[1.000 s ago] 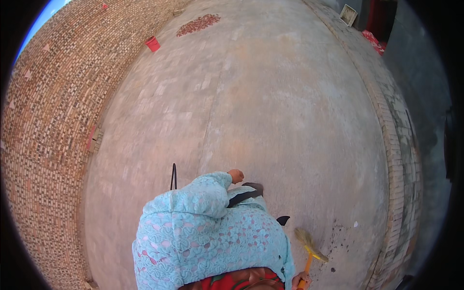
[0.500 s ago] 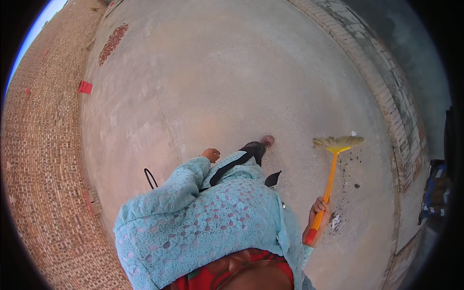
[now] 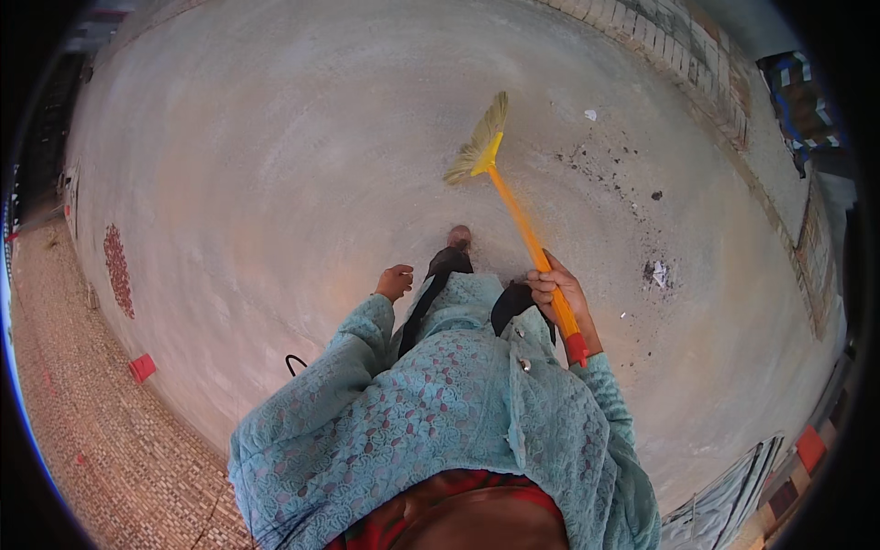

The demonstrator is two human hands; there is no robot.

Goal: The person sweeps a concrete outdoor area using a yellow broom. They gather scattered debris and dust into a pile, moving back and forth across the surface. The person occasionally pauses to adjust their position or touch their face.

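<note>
My right hand is wrapped round the orange handle of a broom, near its red end. A yellow collar joins the handle to a fan of straw-coloured bristles, which lies ahead of my foot over the concrete floor. My left hand hangs in front of my body, fingers loosely bent and apart, with nothing in it. Right of the broom, dark specks and crumbs are scattered over the floor, along with a pale scrap and a small whitish heap of bits.
A brick wall stands at the left, with a red container at its foot. A reddish-brown patch of small pieces is spread on the floor nearby. Brick edging runs along the far right, beside a dark patterned bundle.
My body has turned right, so the wall and red container sit lower at the left. The broom has swung left across my front, its head now ahead of me and left of the debris.
</note>
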